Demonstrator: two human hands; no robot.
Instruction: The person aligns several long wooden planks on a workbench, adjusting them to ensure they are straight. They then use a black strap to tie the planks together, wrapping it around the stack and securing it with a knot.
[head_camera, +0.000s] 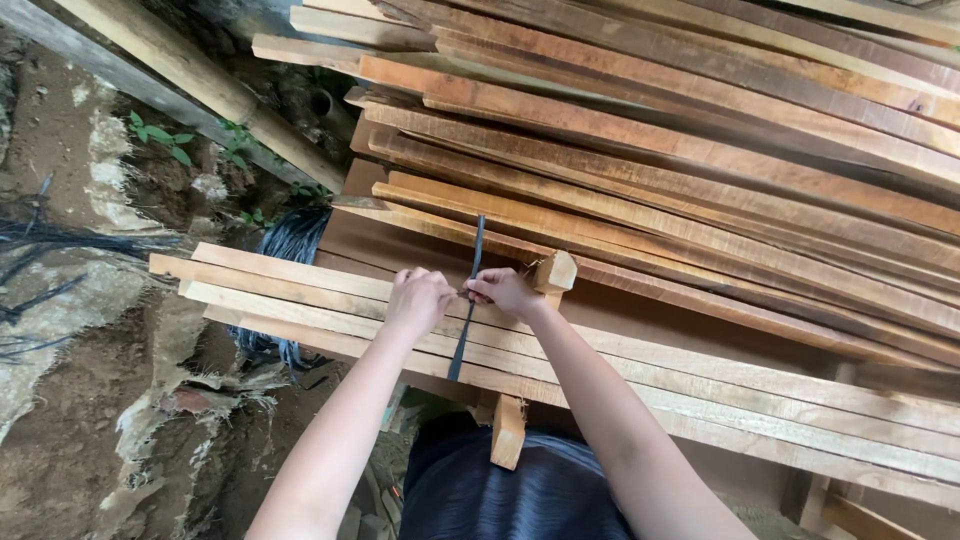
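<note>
A thin dark strap (467, 300) is pinched between both hands, right over a stack of long wooden planks (700, 380). The left hand (417, 300) and right hand (505, 292) are closed on it, fingers curled tight. A small wood block (555, 272) is seen just beside the right hand. Bare dirt ground (90, 400) with torn sacking (200, 400) is spread out left, outdoors.
</note>
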